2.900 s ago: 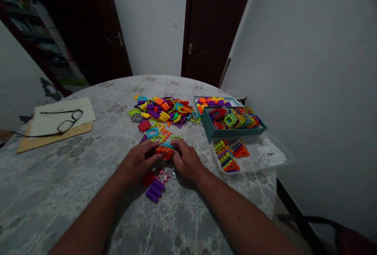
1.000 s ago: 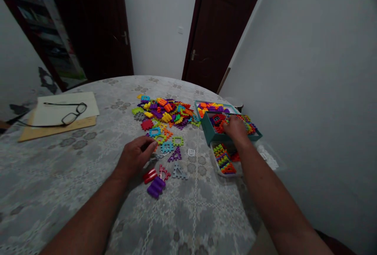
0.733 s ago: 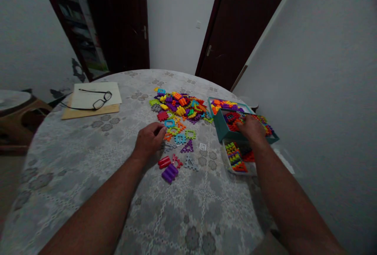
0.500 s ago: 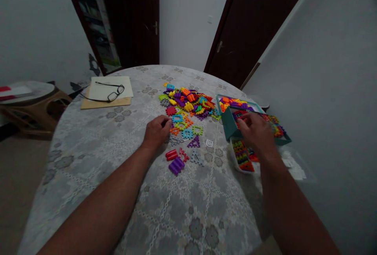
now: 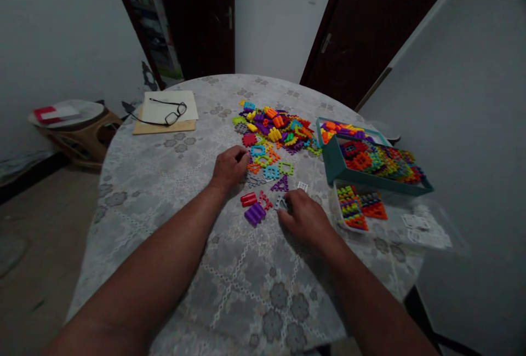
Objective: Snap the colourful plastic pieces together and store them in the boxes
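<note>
My left hand (image 5: 230, 167) rests on the table with its fingers curled, at the left side of several loose plastic building pieces. Its fingertips are partly hidden, and I cannot make out whether something is in them. Beside it lie a blue square frame piece (image 5: 258, 150) and a grey piece (image 5: 255, 179). My right hand (image 5: 306, 214) has thumb and forefinger around a grey triangular building piece (image 5: 281, 202) on the tablecloth. Close by are a purple triangle piece (image 5: 280, 183), a red ridged piece (image 5: 248, 199), a purple ridged piece (image 5: 255, 213) and a red angular piece (image 5: 265, 200).
Behind the hands rises a mixed heap of pieces (image 5: 279, 126). On the right stand a teal box (image 5: 335, 161) of sorted pieces, its teal tray (image 5: 380, 136) and a clear container (image 5: 336, 208). Eyeglasses (image 5: 170, 119) lie on papers (image 5: 191, 101) at left.
My right hand has moved left and down from above the teal box to the grey triangular piece. My left hand stays beside the loose pieces. The view has shifted slightly.
</note>
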### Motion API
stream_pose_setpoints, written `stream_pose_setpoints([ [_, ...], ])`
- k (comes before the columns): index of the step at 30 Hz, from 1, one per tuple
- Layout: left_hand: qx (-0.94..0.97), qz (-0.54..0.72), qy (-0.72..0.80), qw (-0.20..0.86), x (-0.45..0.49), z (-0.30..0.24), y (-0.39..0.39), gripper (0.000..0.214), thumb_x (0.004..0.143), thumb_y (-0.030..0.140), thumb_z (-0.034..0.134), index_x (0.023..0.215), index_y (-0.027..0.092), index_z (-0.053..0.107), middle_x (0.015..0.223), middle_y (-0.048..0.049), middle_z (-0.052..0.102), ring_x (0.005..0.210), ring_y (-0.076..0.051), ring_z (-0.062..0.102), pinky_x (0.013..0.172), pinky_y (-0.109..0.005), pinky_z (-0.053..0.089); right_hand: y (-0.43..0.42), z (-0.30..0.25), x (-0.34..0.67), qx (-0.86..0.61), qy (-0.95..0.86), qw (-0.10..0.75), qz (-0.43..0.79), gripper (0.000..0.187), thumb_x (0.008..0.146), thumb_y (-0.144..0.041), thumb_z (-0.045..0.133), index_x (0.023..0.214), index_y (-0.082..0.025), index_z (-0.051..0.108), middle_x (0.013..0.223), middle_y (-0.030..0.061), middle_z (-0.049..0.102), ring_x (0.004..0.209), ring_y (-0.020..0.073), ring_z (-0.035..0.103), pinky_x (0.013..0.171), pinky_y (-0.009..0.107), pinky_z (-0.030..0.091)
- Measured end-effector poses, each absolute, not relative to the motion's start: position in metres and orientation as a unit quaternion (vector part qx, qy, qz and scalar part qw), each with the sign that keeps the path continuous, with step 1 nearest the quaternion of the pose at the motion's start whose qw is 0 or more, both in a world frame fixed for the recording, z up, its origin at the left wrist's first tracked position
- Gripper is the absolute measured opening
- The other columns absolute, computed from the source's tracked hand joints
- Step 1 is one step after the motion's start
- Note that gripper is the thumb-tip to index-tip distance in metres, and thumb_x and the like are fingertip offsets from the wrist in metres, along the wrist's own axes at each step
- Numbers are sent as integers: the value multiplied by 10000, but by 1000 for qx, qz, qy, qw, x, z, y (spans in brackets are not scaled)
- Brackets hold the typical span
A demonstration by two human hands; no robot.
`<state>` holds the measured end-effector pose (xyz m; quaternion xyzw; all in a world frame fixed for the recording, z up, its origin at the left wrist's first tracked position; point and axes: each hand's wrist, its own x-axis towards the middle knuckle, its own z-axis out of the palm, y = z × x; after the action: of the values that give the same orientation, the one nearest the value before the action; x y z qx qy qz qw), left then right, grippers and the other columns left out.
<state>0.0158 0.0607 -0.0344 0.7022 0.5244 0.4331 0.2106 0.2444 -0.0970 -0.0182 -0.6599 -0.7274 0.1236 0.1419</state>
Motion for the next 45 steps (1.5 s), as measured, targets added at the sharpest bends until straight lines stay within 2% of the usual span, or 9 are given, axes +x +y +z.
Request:
stream_pose_setpoints([
  [5,737,426,472,228,15,-25,52,219,975,358,630,958,186,764,915,-65,773,817,-205,667,873,-363,556,-96,-28,248,-656,-707,227,134,277,943,-329,670,1192,-211,653,1093,88,721,930,237,657,848,346,504],
  [10,798,334,364,346,16,-10,38,203,891,314,773,1075,236,810,940,-58,792,799,-209,689,810,-370,584,-89,-26,242,-621,-671,343,216,257,1003,-363,595,1190,-218,696,1000,47,757,847,200,679,820,325,522],
  [14,804,299,295,421,19,-3,29,172,789,278,886,947,266,817,860,-27,783,754,-196,712,750,-343,586,-75,-17,233,-582,-661,379,285,264,1020,-415,599,1190,-241,701,1041,35,778,897,201,704,843,330,544],
  [19,791,293,304,443,9,2,38,81,848,297,768,839,223,736,692,23,650,648,-160,596,647,-306,485,-65,-8,220,-599,-657,380,254,278,1021,-410,602,1233,-247,677,1099,57,748,903,209,694,869,369,564],
  [24,692,454,408,385,-9,2,58,142,875,344,679,870,211,631,713,36,584,667,-152,538,654,-296,438,-93,-7,195,-557,-768,255,187,404,995,-392,710,1372,-260,647,1348,125,658,1110,272,687,956,435,583],
  [28,573,543,520,327,-14,-6,68,125,888,308,621,816,237,548,678,37,557,645,-164,550,638,-293,434,-112,-11,176,-558,-800,139,170,411,976,-324,715,1377,-250,664,1348,144,623,1076,291,690,899,453,610],
  [35,485,560,587,328,-16,-25,83,114,882,297,590,792,240,551,696,29,583,660,-169,557,639,-281,425,-97,-7,172,-542,-790,240,159,408,1011,-286,623,1416,-234,621,1374,148,580,1170,280,665,973,428,595],
  [41,504,537,610,291,-13,-36,89,121,869,319,618,797,233,571,715,30,582,702,-173,541,669,-282,411,-74,4,156,-545,-827,50,126,314,1051,-263,597,1357,-228,659,1358,126,636,1103,242,668,930,352,548],
  [45,528,517,619,266,-11,-36,89,106,875,319,622,823,231,592,733,27,595,722,-179,551,707,-291,417,-69,5,150,-553,-825,9,114,240,1062,-302,589,1264,-212,681,1248,120,651,1013,238,661,842,337,519],
])
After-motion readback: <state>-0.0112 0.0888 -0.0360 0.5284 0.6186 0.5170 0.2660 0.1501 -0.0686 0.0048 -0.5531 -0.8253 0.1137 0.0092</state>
